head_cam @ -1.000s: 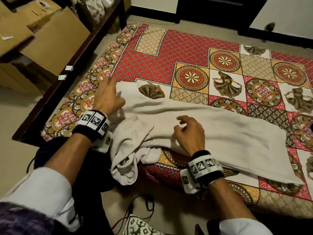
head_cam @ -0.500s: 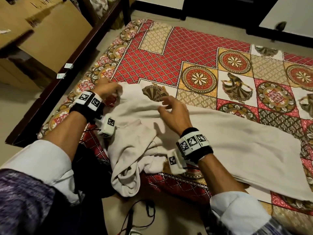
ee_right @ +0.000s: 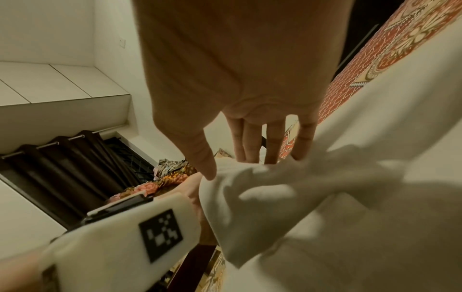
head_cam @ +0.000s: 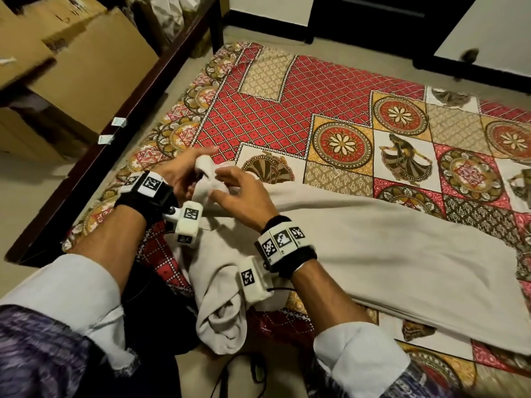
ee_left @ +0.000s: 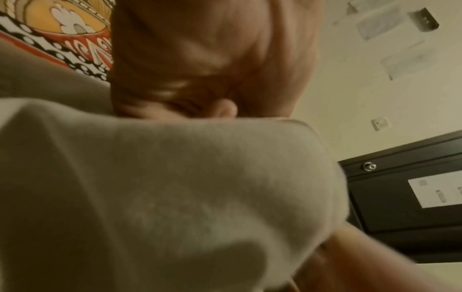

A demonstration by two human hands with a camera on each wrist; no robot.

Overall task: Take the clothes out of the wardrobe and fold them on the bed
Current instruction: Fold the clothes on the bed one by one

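A long cream garment [head_cam: 373,248] lies spread across the patterned bed cover [head_cam: 287,116], and its near-left end hangs off the bed's edge. My left hand [head_cam: 184,175] grips the garment's far-left corner, bunched and lifted a little off the bed. In the left wrist view the fingers [ee_left: 200,69] curl over the cloth [ee_left: 175,197]. My right hand [head_cam: 241,193] meets the same bunch from the right. In the right wrist view its thumb [ee_right: 207,168] presses the front of the cloth [ee_right: 350,197] with the fingers behind it.
Cardboard boxes [head_cam: 86,58] stand on the left beyond a dark wooden rail [head_cam: 115,133]. Dark furniture [head_cam: 367,18] stands past the bed's far end. A dark cloth [head_cam: 155,305] and cables [head_cam: 230,377] lie on the floor by my knees.
My right hand has moved from the garment's middle up to its left corner. My left hand has closed on that corner and lifted it into a bunch.
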